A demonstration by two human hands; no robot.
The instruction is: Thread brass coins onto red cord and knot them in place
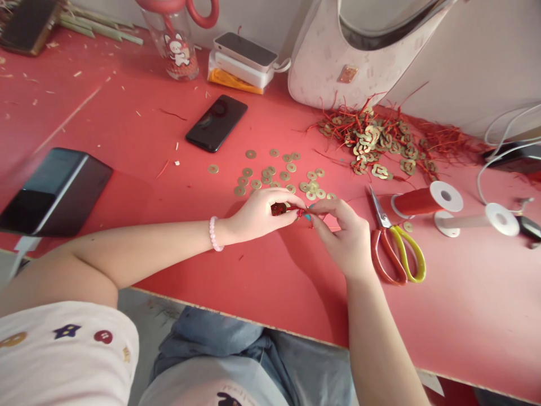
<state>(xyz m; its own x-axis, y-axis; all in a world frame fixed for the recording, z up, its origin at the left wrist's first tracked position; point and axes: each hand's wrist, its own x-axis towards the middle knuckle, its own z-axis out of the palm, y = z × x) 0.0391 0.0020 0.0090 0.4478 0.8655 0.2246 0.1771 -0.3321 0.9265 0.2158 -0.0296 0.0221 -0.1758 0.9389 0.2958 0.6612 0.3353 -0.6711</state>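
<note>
Left grip (257,217), right grip (346,237), pinching red cord (279,209), axis left-right

On your table (270,282) the loose coins (274,172) lie left of the scissors (395,251) (spools (426,200) just behind them), phone (216,122) behind the coins.

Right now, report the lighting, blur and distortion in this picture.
Head view: soft, even light, faint shadows under the left hand and right hand, which pinch a red cord piece in fair focus; wide lens bows the table edge; the black box at left is smeared; dim glare on the phone.
</note>
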